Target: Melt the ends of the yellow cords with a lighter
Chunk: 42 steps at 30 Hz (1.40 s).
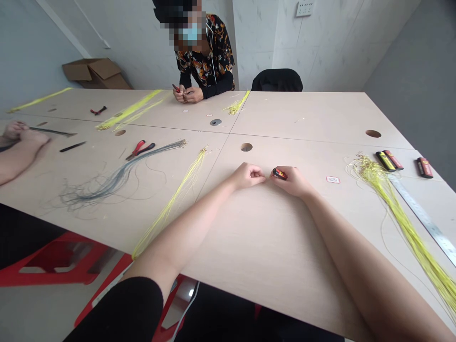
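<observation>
The right hand (290, 183) grasps a small red-and-black case (280, 174) beside the left hand (247, 176), its grip unclear; a cardboard box (95, 73) sits upper left.

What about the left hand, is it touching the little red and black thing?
Apart. The head view shows a thin gap between the left hand and the small red and black object, which the right hand pinches.

The small item (280, 174) in the right hand (290, 183) is red and black. Bright yellow cords (399, 213) lie to its right, blue-grey wires (121, 175) to its left.
</observation>
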Tool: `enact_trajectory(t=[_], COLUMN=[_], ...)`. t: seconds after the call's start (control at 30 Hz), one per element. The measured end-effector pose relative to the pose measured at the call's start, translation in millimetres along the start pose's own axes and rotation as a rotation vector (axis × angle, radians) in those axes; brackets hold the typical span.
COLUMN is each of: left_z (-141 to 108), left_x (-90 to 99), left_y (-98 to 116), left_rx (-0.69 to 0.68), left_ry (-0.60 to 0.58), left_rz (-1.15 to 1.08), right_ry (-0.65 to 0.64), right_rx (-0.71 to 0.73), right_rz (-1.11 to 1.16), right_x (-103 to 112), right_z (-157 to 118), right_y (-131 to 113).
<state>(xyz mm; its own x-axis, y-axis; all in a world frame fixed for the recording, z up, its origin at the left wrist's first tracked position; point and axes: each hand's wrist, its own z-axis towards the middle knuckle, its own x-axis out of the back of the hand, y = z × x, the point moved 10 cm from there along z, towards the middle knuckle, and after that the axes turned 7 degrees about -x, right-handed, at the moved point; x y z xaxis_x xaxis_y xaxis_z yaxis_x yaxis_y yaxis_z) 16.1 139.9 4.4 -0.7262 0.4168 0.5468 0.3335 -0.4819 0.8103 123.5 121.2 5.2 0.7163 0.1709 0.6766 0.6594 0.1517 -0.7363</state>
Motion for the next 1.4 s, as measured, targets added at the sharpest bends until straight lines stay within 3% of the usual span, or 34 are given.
enact_trajectory(t=[0.5,0.73,1.07,1.4], left_z=[-0.5,-1.2,-0.7,-0.6], left_x=[12.7,6.6,-0.5,-1.4], left_y=[-8.9,-1.8,4.5,1.7], left_rx=[0.048,0.013,-0.057,-0.010], left_ry=[0.113,0.063,0.002,-0.016], left_rz=[-0.175,-0.073,0.030,0.016], right_ry=[0.039,0.010,-0.028,-0.020], right_rx=[-0.032,-0.028,-0.004,0.026], right_rz=[0.053,0.168,0.150,0.128], right_x=[6.0,4.4,-0.2,-1.1], right_z=[-1.2,-2.0,-2.5,-0.8], right_y=[1.6,1.6,1.1,0.7])
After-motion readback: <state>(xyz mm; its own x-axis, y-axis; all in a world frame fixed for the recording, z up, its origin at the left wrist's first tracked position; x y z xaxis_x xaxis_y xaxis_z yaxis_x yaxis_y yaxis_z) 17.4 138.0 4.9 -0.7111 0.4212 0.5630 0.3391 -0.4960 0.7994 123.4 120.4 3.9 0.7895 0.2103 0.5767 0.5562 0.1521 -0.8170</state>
